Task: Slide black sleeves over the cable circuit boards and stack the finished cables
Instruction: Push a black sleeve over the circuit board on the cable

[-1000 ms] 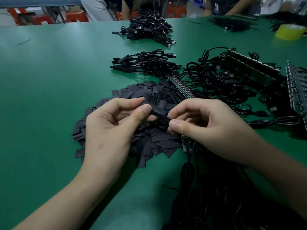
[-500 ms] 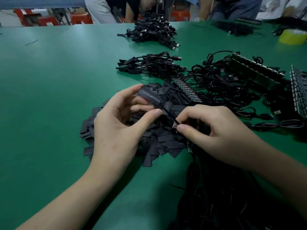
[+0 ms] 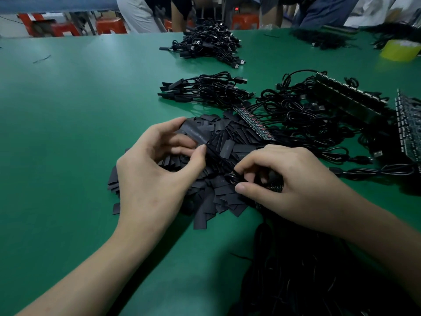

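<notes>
My left hand (image 3: 157, 172) pinches a black sleeve (image 3: 194, 134) between thumb and fingers, just above a heap of loose flat sleeves (image 3: 218, 197). A thin black cable (image 3: 219, 159) runs from the sleeve down to my right hand (image 3: 284, 181), which pinches it between thumb and forefinger. Whether a circuit board sits inside the sleeve is hidden. A small stack of sleeved cables (image 3: 205, 90) lies beyond the heap, and a bigger pile of cables (image 3: 208, 45) farther back.
Strips of circuit boards with attached cables (image 3: 319, 115) cover the right side. A dark cable mass (image 3: 319, 270) lies near the front right. A yellow tape roll (image 3: 401, 50) stands at the far right. People stand behind the green table (image 3: 68, 110).
My left hand has carried the sleeve up and to the left, away from my right hand. The cable between the hands has stretched out longer.
</notes>
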Tool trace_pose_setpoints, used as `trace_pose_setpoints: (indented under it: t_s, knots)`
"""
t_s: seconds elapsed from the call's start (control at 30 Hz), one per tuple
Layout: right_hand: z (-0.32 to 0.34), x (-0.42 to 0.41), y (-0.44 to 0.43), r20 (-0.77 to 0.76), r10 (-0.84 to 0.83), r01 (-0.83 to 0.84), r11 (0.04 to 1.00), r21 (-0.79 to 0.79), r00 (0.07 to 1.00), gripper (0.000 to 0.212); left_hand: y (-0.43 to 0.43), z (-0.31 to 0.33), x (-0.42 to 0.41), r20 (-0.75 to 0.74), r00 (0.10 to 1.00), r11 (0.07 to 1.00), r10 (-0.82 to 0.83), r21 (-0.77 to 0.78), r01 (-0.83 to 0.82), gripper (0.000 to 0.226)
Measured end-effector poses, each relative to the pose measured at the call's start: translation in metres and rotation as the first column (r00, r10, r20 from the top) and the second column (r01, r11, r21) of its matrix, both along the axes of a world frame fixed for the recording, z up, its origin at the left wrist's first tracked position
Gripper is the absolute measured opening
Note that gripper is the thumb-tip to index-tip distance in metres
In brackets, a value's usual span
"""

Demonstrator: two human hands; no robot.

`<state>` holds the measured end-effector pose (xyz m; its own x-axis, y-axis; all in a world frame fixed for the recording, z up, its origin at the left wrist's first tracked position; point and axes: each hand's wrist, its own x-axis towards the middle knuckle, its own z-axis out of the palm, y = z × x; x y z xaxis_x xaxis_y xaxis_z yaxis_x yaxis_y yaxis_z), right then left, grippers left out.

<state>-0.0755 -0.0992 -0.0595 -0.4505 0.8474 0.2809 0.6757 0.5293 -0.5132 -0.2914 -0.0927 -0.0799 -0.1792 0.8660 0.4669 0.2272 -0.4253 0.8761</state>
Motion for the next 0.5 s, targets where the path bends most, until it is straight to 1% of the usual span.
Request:
trace_pose_setpoints:
  t_s: [0.1,0.2,0.27,0.33,0.4,0.47,0.5]
  knots:
    - [0.001,0.001,-0.001,0.018,-0.006,0.006,1.000,-0.011,1.000,0.028,0.001,0.001,-0.002,-0.023,0.999,0.999,0.035,0.001,-0.035,0.038]
    - [0.003,-0.001,-0.002,0.022,-0.010,0.010,1.000,-0.006,1.000,0.020,0.003,0.001,-0.003,-0.022,0.998,0.998,0.058,-0.002,-0.058,0.035]
    - [0.007,-0.002,-0.003,0.035,-0.018,0.017,1.000,0.010,0.999,0.015,0.004,0.002,-0.004,-0.015,0.999,0.999,0.042,-0.015,-0.042,0.037]
    - [0.014,-0.002,-0.002,0.074,-0.035,0.034,0.999,0.025,0.997,0.019,0.004,0.002,-0.004,-0.036,0.999,0.999,0.018,-0.034,-0.019,0.048]
    - [0.027,0.000,0.001,0.112,-0.062,0.058,0.997,0.043,0.992,0.028,0.004,0.002,-0.004,-0.061,0.998,0.999,0.001,-0.050,-0.004,0.066]
    - [0.045,0.002,0.011,0.143,-0.104,0.092,0.992,0.088,0.984,0.029,0.004,0.000,-0.004,-0.064,0.998,0.998,-0.019,-0.063,0.015,0.079]
    - [0.055,0.002,0.019,0.162,-0.132,0.111,0.985,0.131,0.978,0.028,0.005,-0.001,-0.004,-0.062,0.998,0.997,-0.029,-0.069,0.025,0.082]
